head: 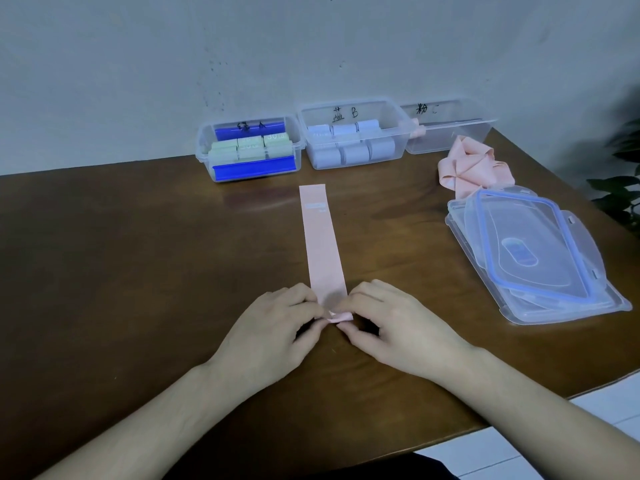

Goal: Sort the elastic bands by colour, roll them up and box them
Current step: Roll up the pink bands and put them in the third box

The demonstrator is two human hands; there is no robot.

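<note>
Rolling step, just starting. Pink band (320,237) lies flat on the table (138,271), running straight away from the person, far end near the boxes. Left hand (273,327) and right hand (391,323) both pinch the near end, where a small first curl is turned up between the fingertips. Thumbs and forefingers are closed on the band edge, other fingers loosely curled.

Sorting looks mostly done, judging by the boxes. The green box (247,148) holds green rolls, lid-less, with blue clips showing. The blue box (351,136) just beside it holds pale blue rolls. The pink box (450,129) at the right end looks close to empty (one small pink thing at its left edge, can't tell if it is a roll). The loose pink bands (474,164) sit in a heap in front of that box, unrolled. The lids (533,251) are stacked at the right side of the table, well apart from the hands.

Next move, my guess: roll the curl forward along the band with both hands, keeping it tight and square so the edges do not telescope. The band is stretchy and may spring open if the pinch eases. Then the roll goes to the pink box.
</note>
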